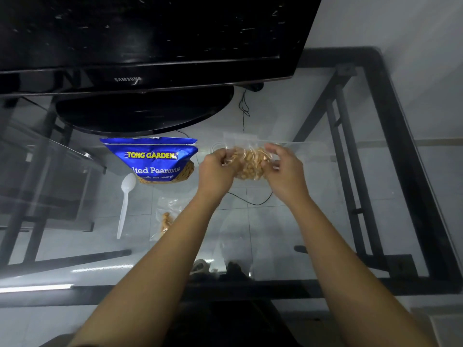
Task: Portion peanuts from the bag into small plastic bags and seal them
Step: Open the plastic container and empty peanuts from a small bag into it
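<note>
left hand [216, 169]: fingers curled, pinching the left edge of the small zip bag [251, 162] just under its zip strip.
right hand [283, 169]: fingers curled over the bag's right edge, same height, nothing else held.
held bag location: between the two hands, over the glass bench [275, 288]; can't tell whether it is lifted or resting.
held bag fill: peanuts bunched in the lower part, clear strip above them.
pointing: mouth faces away from the person, toward the TV [150, 46]; closed bottom faces the wrists.
long axis: zip edge runs side to side, hand to hand.
seal: can't tell whether it is pressed shut; my read is that sealing is the step in hand.
done: second small bag [166, 219] with peanuts lies flat near the left forearm, on the person's side of the left hand; its seal is unreadable.
source: Tong Garden peanut bag [155, 159] just left of the left hand, top open, nuts showing in its window.
spoon [125, 204]: white plastic, lying further left, untouched.
left to do: finish this seal; more portions look likely while the big bag holds nuts.
</note>
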A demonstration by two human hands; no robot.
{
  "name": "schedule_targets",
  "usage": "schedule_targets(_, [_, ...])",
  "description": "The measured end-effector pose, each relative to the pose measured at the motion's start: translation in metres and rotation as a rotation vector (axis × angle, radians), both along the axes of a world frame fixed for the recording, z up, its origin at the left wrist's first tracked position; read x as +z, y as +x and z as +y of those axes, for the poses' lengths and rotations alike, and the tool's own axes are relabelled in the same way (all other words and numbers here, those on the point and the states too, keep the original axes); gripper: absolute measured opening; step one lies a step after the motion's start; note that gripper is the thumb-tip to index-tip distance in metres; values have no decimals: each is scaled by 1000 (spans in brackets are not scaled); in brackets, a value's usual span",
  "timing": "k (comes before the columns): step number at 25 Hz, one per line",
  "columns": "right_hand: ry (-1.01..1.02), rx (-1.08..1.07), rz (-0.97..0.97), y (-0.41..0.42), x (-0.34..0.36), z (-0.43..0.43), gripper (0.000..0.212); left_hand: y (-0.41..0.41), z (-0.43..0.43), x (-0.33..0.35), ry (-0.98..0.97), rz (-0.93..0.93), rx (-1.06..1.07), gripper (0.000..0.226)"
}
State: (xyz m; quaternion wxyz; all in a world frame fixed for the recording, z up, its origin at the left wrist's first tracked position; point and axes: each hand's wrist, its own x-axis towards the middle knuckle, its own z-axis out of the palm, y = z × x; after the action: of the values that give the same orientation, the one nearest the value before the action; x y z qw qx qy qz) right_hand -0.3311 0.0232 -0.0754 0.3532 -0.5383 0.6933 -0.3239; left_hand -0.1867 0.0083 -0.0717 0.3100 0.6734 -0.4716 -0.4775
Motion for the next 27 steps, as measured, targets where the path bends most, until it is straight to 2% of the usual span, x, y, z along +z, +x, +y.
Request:
schedule_targets(2, [132,38,97,0,-14,-16,42,-7,-13,-11,63,-124,-20,13])
schedule_targets(4, [256,106,211,1,-26,-20,45,-12,-16,-19,148,-256,-77,21])
schedule_targets(6, [271,150,339,4,-33,-17,41,-12,-15,-22,169,-409,-145,30])
schedule_targets(9, [230,182,550,10,-30,-15,38,-13,-12,-21,36,-766,-300,23])
schedule_targets(11, [201,195,662,16,-19,-15,38,-9,-8,-14,-78,-877,-328,20])
schedule_targets(13, [119,189,646,23,-5,-9,38,6,0,-8,-145,-810,-269,24])
schedule_targets(16, [3,227,446,49,10,20,35,48,33,-5,-235,-590,-183,27])
schedule_targets(20, [105,335,243,114,-10,76,39,111,94,-25,-245,-620,-192,29])
schedule_targets(24, [173,273,184,170,-33,110,42,160,129,-43,-203,-706,-98,28])
schedule_targets(27, [202,202,191,180,-42,112,41,163,133,-46,-117,-517,-77,36])
